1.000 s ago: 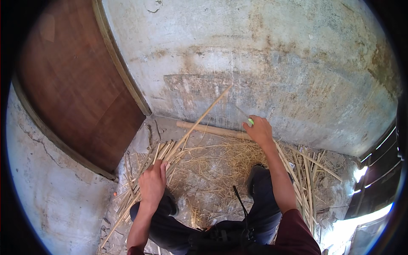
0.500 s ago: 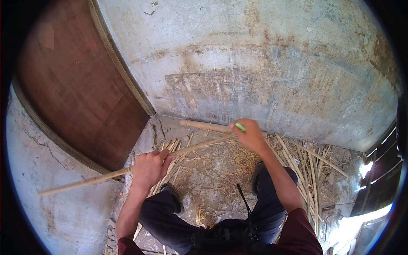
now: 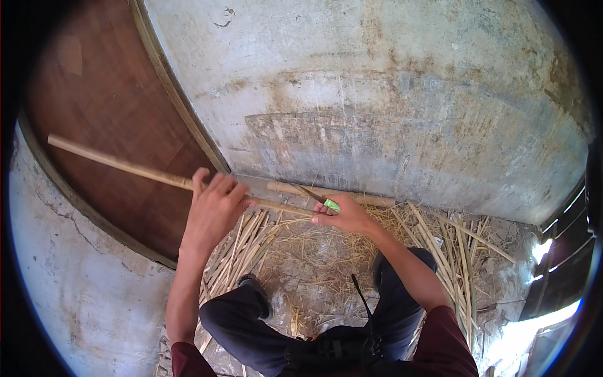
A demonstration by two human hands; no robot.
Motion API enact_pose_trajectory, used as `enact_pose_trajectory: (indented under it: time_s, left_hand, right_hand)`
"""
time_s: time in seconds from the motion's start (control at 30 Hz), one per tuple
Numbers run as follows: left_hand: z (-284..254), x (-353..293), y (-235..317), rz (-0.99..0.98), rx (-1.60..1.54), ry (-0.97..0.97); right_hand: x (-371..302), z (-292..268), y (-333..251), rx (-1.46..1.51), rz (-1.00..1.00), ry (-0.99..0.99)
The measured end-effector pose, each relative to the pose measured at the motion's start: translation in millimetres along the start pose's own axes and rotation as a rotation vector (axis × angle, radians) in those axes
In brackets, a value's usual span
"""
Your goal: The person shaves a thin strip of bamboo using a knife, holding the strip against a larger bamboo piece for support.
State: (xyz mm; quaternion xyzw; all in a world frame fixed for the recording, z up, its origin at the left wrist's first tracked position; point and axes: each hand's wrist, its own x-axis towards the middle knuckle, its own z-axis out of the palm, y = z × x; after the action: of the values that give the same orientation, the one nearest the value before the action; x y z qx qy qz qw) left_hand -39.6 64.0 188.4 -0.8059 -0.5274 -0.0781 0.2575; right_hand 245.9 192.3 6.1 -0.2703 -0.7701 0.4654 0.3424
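A long pale bamboo strip (image 3: 125, 164) slants across in front of me, its far-left end raised against the brown door panel. My left hand (image 3: 215, 210) is loosely around the strip near its middle, some fingers lifted and slightly blurred. At the strip's right end, my right hand (image 3: 349, 217) pinches it with thumb and fingers. That same hand also holds a knife (image 3: 331, 205) with a bright green handle, its dark blade pointing up and left. Part of the strip is hidden beneath my left hand.
A thick bamboo pole (image 3: 377, 200) lies along the foot of the stained wall (image 3: 389, 125). Split strips (image 3: 233, 250) are heaped at left, and another pile (image 3: 463, 270) lies at right. Shavings (image 3: 326, 242) litter the floor between my legs. The brown door panel (image 3: 113, 107) stands left.
The strip's left end has swung up, and its right end has dropped. My right hand has come lower and left, turning the knife so its blade shows. My left hand has shifted upward.
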Motion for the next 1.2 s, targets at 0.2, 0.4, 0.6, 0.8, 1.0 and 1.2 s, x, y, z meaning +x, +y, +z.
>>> enact_pose_trajectory:
  time_s: [0.2,0.4,0.6,0.8,1.0,1.2]
  left_hand:
    - [-7.9,-3.4,19.9,-0.073,-0.217,0.720]
    - [70.2,-24.7,39.5,-0.536,-0.894,0.594]
    - [159.6,-53.7,91.8,-0.372,-1.071,0.058]
    - [188.2,-58.8,133.5,-0.256,-1.367,-0.101]
    - [193.0,-63.9,150.0,-0.359,-1.527,0.017]
    - [198.2,-75.2,155.7,-0.411,-1.387,0.114]
  right_hand:
    - [0.4,10.2,-2.4,0.123,0.028,0.223]
    - [6.5,25.5,2.4,0.226,-0.043,0.293]
    - [7.2,53.2,-4.8,0.394,-0.050,0.258]
    - [4.8,58.5,-11.5,0.439,0.071,0.195]
    - [12.0,50.5,-16.5,0.486,-0.041,0.236]
    - [15.9,43.9,-18.3,0.444,-0.049,0.354]
